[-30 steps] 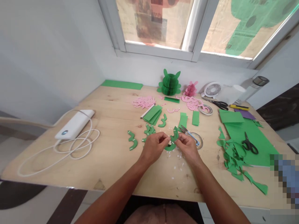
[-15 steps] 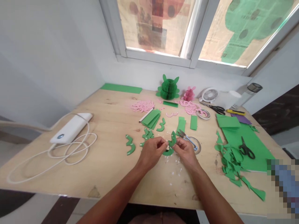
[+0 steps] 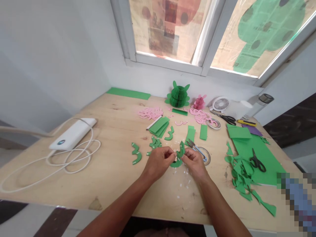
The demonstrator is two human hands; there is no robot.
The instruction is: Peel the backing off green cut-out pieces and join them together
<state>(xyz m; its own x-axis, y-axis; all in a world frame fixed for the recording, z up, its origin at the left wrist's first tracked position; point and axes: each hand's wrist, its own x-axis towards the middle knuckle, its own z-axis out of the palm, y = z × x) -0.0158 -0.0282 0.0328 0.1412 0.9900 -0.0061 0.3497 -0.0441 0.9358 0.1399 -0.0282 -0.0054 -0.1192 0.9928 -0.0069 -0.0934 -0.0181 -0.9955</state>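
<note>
My right hand (image 3: 196, 163) pinches a wavy green paper cutout (image 3: 181, 149) above the table. My left hand (image 3: 160, 162) is closed too, its thumb and forefinger meeting at the left edge of the same cutout. Another curved green piece (image 3: 175, 164) lies just beneath the fingers. To the left of my hands are a green wavy cutout with white strips (image 3: 136, 154) and a small pile of similar cutouts (image 3: 155, 142). Blue-handled snips (image 3: 200, 150) rest beside my right hand, over a roll of tape (image 3: 208, 157). Tiny white scraps (image 3: 185, 182) dot the wood.
Pink cutouts (image 3: 150, 113), folded green paper (image 3: 160, 126) and green and pink paper figures (image 3: 179, 96) sit farther back. On the right are black scissors (image 3: 257, 161), green offcuts (image 3: 243, 174), a cutter (image 3: 247, 123) and a fan (image 3: 220, 104). A power bank with cable (image 3: 74, 133) lies left.
The view has shifted slightly. The green cutout stays between my hands, with my left fingertips now slightly lower along its edge.
</note>
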